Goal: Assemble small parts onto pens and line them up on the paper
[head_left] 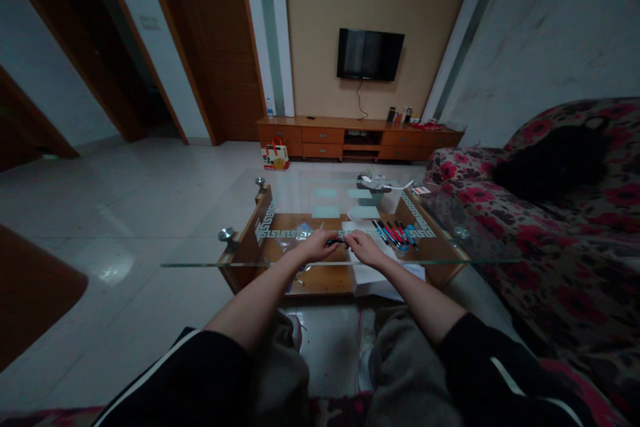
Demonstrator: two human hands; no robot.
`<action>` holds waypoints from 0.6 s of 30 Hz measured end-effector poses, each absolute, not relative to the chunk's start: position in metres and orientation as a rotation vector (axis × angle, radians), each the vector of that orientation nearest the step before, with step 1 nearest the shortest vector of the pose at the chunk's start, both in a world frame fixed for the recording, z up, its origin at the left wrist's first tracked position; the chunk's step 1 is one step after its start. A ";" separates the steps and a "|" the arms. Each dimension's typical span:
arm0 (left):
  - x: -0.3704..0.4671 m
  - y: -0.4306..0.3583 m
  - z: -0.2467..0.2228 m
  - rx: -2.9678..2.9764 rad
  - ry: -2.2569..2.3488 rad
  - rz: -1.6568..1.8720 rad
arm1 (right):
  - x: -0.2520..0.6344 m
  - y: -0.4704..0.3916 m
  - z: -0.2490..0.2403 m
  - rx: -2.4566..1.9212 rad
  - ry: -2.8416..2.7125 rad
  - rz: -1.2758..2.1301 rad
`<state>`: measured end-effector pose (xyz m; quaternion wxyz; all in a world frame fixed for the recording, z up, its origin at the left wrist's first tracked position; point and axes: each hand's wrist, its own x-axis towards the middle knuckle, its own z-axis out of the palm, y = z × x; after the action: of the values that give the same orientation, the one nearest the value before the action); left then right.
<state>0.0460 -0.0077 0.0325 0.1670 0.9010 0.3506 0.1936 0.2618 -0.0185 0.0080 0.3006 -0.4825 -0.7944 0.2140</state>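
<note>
My left hand [318, 245] and my right hand [363, 246] meet over the glass coffee table [240, 240], each gripping one end of a dark pen [338, 241] held level between them. Just right of my right hand lie several pens [395, 234] in red, blue and black, fanned out on the glass. A white sheet of paper [373, 277] lies under my right hand and wrist. A small clear packet [302, 229] rests just beyond my left hand.
A floral sofa [560, 233] runs along the right side. On the table's far end sit small items [373, 181] and a small red-and-white box [421, 191]. A wooden TV cabinet [350, 137] with a wall TV [369, 54] stands ahead; a gift bag [275, 155] is on the floor.
</note>
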 end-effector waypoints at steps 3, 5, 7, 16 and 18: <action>0.047 -0.006 0.030 2.580 0.995 0.566 | 0.262 -0.017 0.004 -1.287 -2.039 0.559; 0.047 -0.006 0.028 2.588 0.998 0.566 | 0.262 -0.015 0.002 -1.275 -2.041 0.522; 0.047 -0.006 0.028 2.585 1.000 0.563 | 0.262 -0.014 0.001 -1.257 -2.091 0.485; 0.048 -0.008 0.032 2.575 0.971 0.566 | 0.262 -0.016 0.003 -1.262 -2.085 0.515; 0.048 -0.008 0.032 2.579 0.975 0.557 | 0.262 -0.016 0.002 -1.253 -2.105 0.494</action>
<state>0.0477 -0.0082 0.0324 0.1636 0.9046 0.3419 0.1952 0.2616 -0.0160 0.0022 0.3158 -0.4757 -0.7992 0.1877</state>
